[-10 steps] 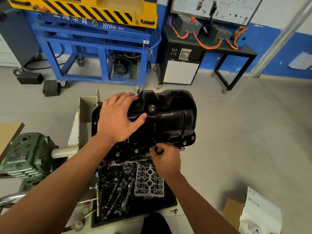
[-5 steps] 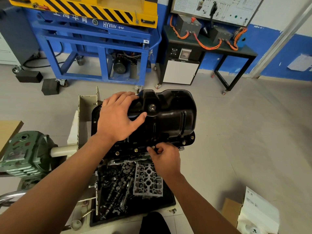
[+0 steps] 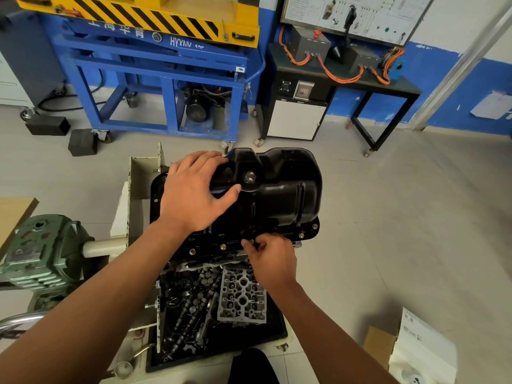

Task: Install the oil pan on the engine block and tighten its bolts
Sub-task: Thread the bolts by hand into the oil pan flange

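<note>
The black oil pan (image 3: 279, 189) sits upside-up on the engine block (image 3: 210, 256), which is mostly hidden beneath it. My left hand (image 3: 194, 192) lies flat on the pan's left shoulder, fingers spread and thumb near the drain plug (image 3: 250, 176). My right hand (image 3: 270, 259) is at the pan's near flange, its fingertips pinching a bolt (image 3: 250, 241) there. Brass-coloured bolts (image 3: 301, 234) sit in the flange holes to either side.
A black tray (image 3: 274, 325) below the block holds camshafts and a grey cylinder head part (image 3: 242, 297). A green gearbox (image 3: 41, 253) is at the left. A blue and yellow stand (image 3: 155, 79) and a black bench (image 3: 346, 79) are behind. A cardboard box (image 3: 379, 345) lies at the lower right.
My right hand's fingers have shifted a little around the flange bolt. My left hand stays put on the pan.
</note>
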